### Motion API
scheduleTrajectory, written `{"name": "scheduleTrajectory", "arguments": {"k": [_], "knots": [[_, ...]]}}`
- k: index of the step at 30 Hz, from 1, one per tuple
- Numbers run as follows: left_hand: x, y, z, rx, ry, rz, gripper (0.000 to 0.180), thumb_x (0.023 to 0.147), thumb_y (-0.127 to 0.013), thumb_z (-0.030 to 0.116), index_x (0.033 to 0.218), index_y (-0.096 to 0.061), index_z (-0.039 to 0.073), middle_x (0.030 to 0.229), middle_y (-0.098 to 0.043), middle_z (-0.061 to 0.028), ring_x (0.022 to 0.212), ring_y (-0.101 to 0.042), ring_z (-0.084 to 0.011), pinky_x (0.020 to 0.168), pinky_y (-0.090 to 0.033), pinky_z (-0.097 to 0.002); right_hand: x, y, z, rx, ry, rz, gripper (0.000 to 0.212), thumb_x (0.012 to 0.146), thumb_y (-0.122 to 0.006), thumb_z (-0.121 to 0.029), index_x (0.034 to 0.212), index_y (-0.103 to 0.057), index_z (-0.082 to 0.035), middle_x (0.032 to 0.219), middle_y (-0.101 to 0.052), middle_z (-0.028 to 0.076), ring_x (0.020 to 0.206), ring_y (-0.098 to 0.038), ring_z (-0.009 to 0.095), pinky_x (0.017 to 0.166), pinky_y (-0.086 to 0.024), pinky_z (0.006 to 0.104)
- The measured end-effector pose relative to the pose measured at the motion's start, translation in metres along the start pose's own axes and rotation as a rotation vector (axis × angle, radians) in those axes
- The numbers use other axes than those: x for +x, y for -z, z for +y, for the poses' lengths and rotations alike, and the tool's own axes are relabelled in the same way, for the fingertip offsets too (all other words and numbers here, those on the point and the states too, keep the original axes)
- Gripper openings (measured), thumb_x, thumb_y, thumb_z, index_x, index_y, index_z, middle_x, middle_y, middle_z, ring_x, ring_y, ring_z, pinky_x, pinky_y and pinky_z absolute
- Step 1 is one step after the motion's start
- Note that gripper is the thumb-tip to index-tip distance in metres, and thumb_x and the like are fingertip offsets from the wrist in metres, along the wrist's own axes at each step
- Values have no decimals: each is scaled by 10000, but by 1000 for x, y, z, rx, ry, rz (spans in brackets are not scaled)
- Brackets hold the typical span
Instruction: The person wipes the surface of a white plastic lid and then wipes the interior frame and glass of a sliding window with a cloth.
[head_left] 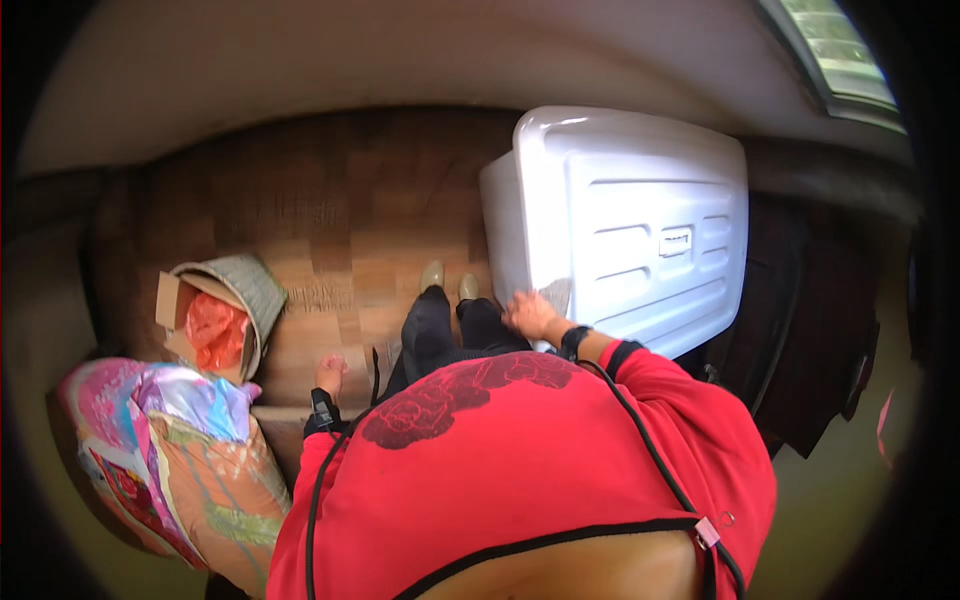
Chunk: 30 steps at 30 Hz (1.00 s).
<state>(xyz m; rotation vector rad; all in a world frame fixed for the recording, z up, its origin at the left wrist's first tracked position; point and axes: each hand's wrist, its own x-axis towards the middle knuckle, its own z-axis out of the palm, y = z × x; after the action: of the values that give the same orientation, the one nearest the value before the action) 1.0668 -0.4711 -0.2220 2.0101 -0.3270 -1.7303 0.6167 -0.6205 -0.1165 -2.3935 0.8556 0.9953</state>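
My right hand [530, 314] is at the near left corner of a large white plastic storage box [506, 225] with a ribbed white lid [640, 200]. Its fingers are curled on a small grey cloth [557, 294], which lies against the lid's corner. A dark band circles the right wrist. Off to the left, my left hand [331, 372] hangs low above the wooden floor, apart from any object. The fingers of that hand look loosely apart, with nothing seen in them.
On the left, a woven basket [245, 285] holds a cardboard box [178, 300] and an orange-red plastic bag [215, 330]. Colourful stuffed bags [180, 430] lie nearer me. Dark furniture [815, 340] stands right of the storage box. A wall [330, 60] runs along the back.
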Motion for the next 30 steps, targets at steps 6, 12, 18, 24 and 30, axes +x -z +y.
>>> {"name": "scheduleTrajectory", "arguments": {"k": [6, 12, 18, 24, 30], "knots": [[45, -40, 150, 389, -281, -78, 290, 825, -669, 265, 995, -551, 63, 784, -606, -45, 702, -575, -122, 617, -483, -279, 1, 114, 72, 918, -511, 577, 341, 741, -655, -384, 995, -647, -157, 921, -656, 143, 890, -623, 322, 786, -500, 398], [-19, -213, 375, 234, -1076, -662, 485, 865, -624, 189, 1287, -425, 54, 1226, -513, -80, 1050, -557, -201, 856, -481, -341, 18, 270, 87, 1942, 240, 989, 310, 862, -610, -162, 1148, -547, -62, 1011, -571, 7, 922, -513, 93, 802, -449, 256], [-52, -198, 479, 20, -796, -643, 559, 732, -660, 18, 1257, -468, 44, 1222, -520, -70, 1110, -522, -203, 941, -431, -344, 35, 333, 110, 1404, -144, 1427, 578, 743, -682, -218, 1264, -463, -97, 1230, -468, 126, 1051, -499, 234, 890, -438, 382], [-67, -184, 529, 477, -1366, -346, 711, 654, -682, 1, 1298, -384, 48, 1199, -452, -77, 1118, -480, -205, 956, -414, -337, 66, 386, 98, 1639, 313, 1160, 574, 738, -672, -106, 1259, -445, -22, 1181, -540, 109, 1106, -516, 210, 951, -411, 339], [-60, -87, 589, 37, -1203, -575, 503, 797, -599, -60, 1257, -453, 80, 1116, -538, -63, 977, -566, -152, 825, -483, -272, -17, 457, 203, 1647, 373, 1824, 425, 837, -581, -82, 1247, -474, -46, 1149, -578, 85, 1029, -575, 215, 890, -487, 379]]}}
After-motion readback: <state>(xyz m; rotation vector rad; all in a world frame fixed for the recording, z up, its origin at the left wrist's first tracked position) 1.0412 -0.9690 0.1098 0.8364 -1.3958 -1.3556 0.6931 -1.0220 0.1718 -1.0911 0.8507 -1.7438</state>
